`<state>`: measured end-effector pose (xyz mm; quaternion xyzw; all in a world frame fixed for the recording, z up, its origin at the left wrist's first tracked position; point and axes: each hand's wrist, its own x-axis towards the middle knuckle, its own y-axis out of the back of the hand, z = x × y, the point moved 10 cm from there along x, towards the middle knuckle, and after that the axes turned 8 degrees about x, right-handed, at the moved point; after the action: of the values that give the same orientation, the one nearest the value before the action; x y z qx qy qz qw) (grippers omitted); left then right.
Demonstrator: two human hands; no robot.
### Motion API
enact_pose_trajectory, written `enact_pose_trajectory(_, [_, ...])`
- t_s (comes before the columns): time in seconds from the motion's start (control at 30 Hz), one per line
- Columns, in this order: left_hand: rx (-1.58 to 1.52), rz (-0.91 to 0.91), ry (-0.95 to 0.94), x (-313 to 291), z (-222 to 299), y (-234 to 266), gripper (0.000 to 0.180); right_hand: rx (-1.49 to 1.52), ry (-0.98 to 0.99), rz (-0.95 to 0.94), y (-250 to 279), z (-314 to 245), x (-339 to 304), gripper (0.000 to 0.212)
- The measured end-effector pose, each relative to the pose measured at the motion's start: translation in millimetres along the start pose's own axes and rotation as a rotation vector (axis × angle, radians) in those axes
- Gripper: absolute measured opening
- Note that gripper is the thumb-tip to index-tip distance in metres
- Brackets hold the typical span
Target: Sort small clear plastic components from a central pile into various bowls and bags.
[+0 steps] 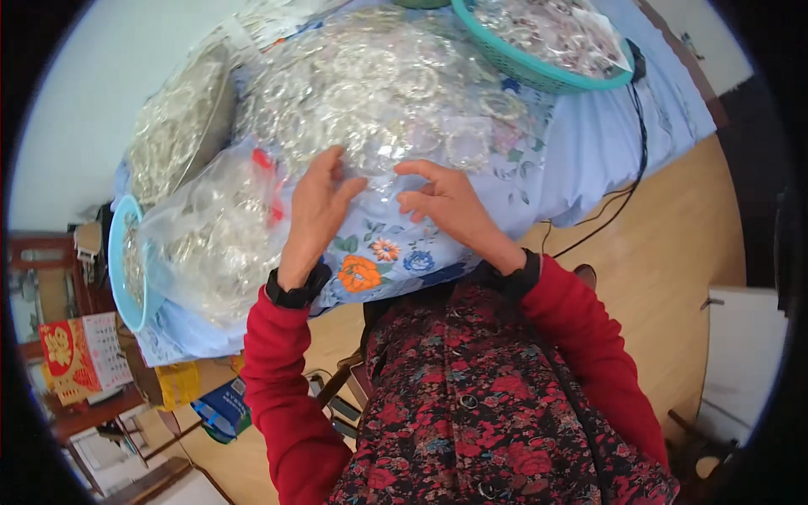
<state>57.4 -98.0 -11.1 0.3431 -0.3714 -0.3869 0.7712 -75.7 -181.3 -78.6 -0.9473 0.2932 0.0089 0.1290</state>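
Note:
A wide heap of small clear plastic packets, many with ring-shaped pieces like bracelets inside, covers the middle of the table. At its near edge, my left hand is held with thumb and fingers apart. Facing it across a small gap is my right hand, its index finger stretched toward the left and the other fingers bent. Clear, shiny packet film shows between the two hands; I cannot make out whether either fingertip touches it. Neither hand visibly grips anything.
A teal basket of packets stands at the far right. On the left are a full clear bag, a tilted heaped tray and a light-blue basin. A black cable hangs off the flowered tablecloth's right side.

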Motion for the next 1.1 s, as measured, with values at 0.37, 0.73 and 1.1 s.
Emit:
enact_pose_trajectory(0.37, [-0.046, 0.125, 0.219, 20.6, -61.8, 8.2, 0.046, 0.104, 0.035, -0.030, -0.3, 9.0, 6.9, 0.028])
enact_pose_trajectory(0.73, [-0.078, 0.107, 0.171, 26.3, -39.9, 7.6, 0.051, 0.088, 0.114, -0.061, -1.6, 4.3, 3.4, 0.021])
enact_pose_trajectory(1.1, [-0.098, 0.128, 0.319, 24.9, -54.4, 14.2, 0.050, 0.076, 0.051, -0.040, -0.1, 9.8, 4.4, 0.018])
